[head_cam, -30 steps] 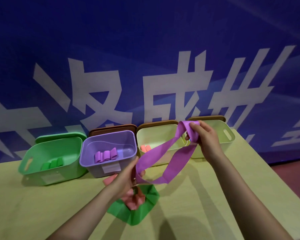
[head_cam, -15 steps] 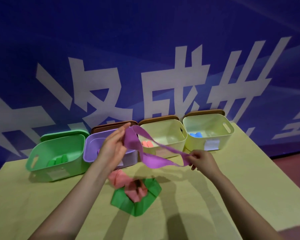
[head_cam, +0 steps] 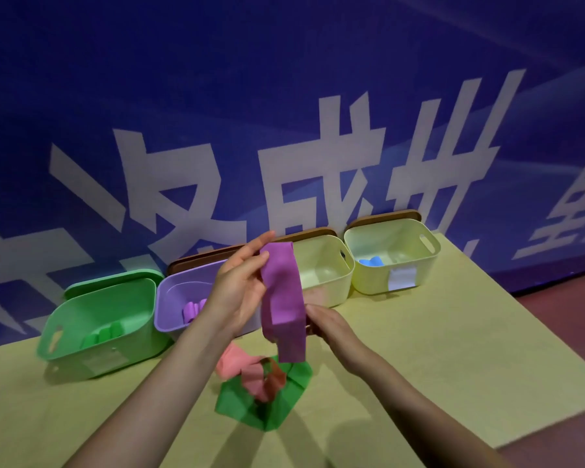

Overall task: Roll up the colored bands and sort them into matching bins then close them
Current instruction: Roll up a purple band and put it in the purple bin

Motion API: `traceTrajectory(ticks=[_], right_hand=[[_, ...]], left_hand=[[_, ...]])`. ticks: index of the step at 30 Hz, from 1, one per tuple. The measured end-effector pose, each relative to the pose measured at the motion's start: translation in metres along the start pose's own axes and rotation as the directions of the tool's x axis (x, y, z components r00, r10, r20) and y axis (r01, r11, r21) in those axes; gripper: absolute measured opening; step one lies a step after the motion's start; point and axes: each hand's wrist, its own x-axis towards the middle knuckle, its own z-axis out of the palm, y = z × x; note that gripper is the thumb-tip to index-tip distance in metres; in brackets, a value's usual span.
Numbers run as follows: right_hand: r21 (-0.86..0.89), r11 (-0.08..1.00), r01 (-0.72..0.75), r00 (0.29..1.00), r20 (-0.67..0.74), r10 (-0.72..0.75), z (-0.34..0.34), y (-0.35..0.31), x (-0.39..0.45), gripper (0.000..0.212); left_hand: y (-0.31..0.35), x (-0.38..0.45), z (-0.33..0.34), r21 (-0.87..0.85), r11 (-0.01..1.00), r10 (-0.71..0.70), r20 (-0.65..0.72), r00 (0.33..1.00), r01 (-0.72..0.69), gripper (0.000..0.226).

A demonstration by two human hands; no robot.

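A purple band (head_cam: 282,298) hangs folded in the air over the table's middle. My left hand (head_cam: 238,288) pinches its upper end between thumb and fingers. My right hand (head_cam: 328,324) grips its lower part from the right. Below them, a pink band (head_cam: 247,371) and a green band (head_cam: 267,403) lie tangled on the table. Behind stand four open bins: a green bin (head_cam: 68,332) with green rolls, a purple bin (head_cam: 169,295) with purple rolls (head_cam: 193,309), a cream bin (head_cam: 335,275) and a second cream bin (head_cam: 416,255) with blue rolls (head_cam: 370,261).
The yellow-green table (head_cam: 436,366) ends at the right, where a dark red floor (head_cam: 561,319) shows. A blue wall with white characters (head_cam: 284,130) stands right behind the bins. Brown lids (head_cam: 200,256) and a green lid (head_cam: 112,278) lean behind the bins.
The band was stretched sideways between my hands; now it hangs folded. My right hand came left and closer to my left hand, which stayed raised.
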Motion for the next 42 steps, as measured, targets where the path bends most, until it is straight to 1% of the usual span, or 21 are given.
traceTrajectory(ticks=[2,4,5,6,7,9,10,12,14,15,16,19,21,23,27,29,33,35,38,40,42], right_hand=[[0.037,0.999,-0.01,0.999,0.033,0.009,0.007,0.003,0.001,0.038],[0.029,1.0,0.008,0.999,0.037,-0.009,0.014,0.003,0.003,0.012],[0.015,1.0,0.01,0.999,0.033,-0.011,0.016,0.004,0.005,0.008],[-0.001,1.0,0.021,0.999,0.027,-0.021,0.018,0.003,0.007,0.014],[-0.028,0.999,0.039,0.999,0.016,-0.039,0.02,0.001,0.009,0.017],[-0.066,0.993,0.095,0.995,-0.034,-0.098,0.02,-0.006,0.014,0.013],[-0.086,0.987,0.134,0.988,-0.066,-0.14,0.019,-0.011,0.017,0.008],[-0.148,0.968,0.204,0.968,-0.114,-0.221,0.015,-0.022,0.021,0.003],[-0.238,0.944,0.231,0.955,-0.129,-0.266,0.009,-0.031,0.023,0.005],[-0.286,0.927,0.241,0.951,-0.12,-0.284,0.006,-0.035,0.024,0.008],[-0.33,0.909,0.253,0.948,-0.101,-0.301,0.004,-0.038,0.024,0.012],[-0.373,0.884,0.282,0.948,-0.031,-0.315,-0.001,-0.045,0.023,0.016],[-0.363,0.887,0.286,0.949,-0.02,-0.315,0.0,-0.049,0.02,0.015],[-0.358,0.892,0.276,0.949,-0.044,-0.311,-0.001,-0.051,0.017,0.015],[-0.337,0.911,0.236,0.958,-0.075,-0.276,-0.005,-0.05,0.012,0.016],[-0.316,0.922,0.224,0.963,-0.07,-0.258,-0.005,-0.049,0.01,0.021],[-0.284,0.94,0.191,0.972,-0.08,-0.221,-0.004,-0.05,0.008,0.032],[-0.277,0.943,0.183,0.974,-0.083,-0.213,-0.004,-0.051,0.009,0.037],[-0.283,0.939,0.193,0.972,-0.078,-0.223,-0.002,-0.052,0.01,0.025],[-0.288,0.938,0.195,0.971,-0.077,-0.225,0.001,-0.052,0.01,0.014],[-0.286,0.94,0.188,0.973,-0.075,-0.217,0.004,-0.053,0.01,0.014]], left_hand=[[0.004,0.004,-0.007,-0.016,1.0,0.007,-0.045,0.999,-0.007,0.031],[0.005,0.008,-0.016,-0.04,0.999,0.022,-0.074,0.997,-0.025,0.032],[0.004,0.009,-0.021,-0.043,0.998,0.033,-0.084,0.996,-0.036,0.033],[0.002,0.011,-0.028,-0.018,0.999,0.049,-0.096,0.994,-0.051,0.033],[0.0,0.011,-0.035,0.043,0.997,0.072,-0.103,0.992,-0.068,0.034],[-0.008,0.013,-0.049,0.273,0.959,0.11,-0.122,0.986,-0.073,0.032],[-0.012,0.014,-0.055,0.397,0.917,0.107,-0.145,0.984,-0.041,0.03],[-0.024,0.017,-0.066,0.564,0.821,0.049,-0.214,0.976,0.083,0.027],[-0.034,0.015,-0.074,0.729,0.66,0.011,-0.251,0.968,0.182,0.022],[-0.037,0.011,-0.074,0.785,0.594,0.024,-0.234,0.972,0.174,0.015],[-0.039,0.006,-0.071,0.803,0.582,0.047,-0.191,0.98,0.128,0.014],[-0.038,-0.014,-0.049,0.704,0.706,0.132,-0.021,0.991,-0.079,0.025],[-0.039,-0.023,-0.036,0.614,0.775,0.187,0.007,0.982,-0.152,0.026],[-0.043,-0.026,-0.031,0.585,0.793,0.207,0.008,0.978,-0.172,0.024],[-0.053,-0.025,-0.036,0.649,0.746,0.198,-0.008,0.98,-0.145,0.02],[-0.054,-0.024,-0.036,0.669,0.729,0.205,-0.008,0.979,-0.147,0.022],[-0.052,-0.023,-0.033,0.692,0.689,0.245,0.056,0.968,-0.215,0.024],[-0.052,-0.025,-0.035,0.694,0.683,0.24,0.078,0.968,-0.226,0.016],[-0.052,-0.026,-0.038,0.708,0.669,0.243,0.08,0.967,-0.227,0.016],[-0.051,-0.023,-0.038,0.735,0.622,0.308,0.086,0.947,-0.269,0.011],[-0.05,-0.02,-0.037,0.775,0.553,0.39,0.085,0.917,-0.307,0.019]])
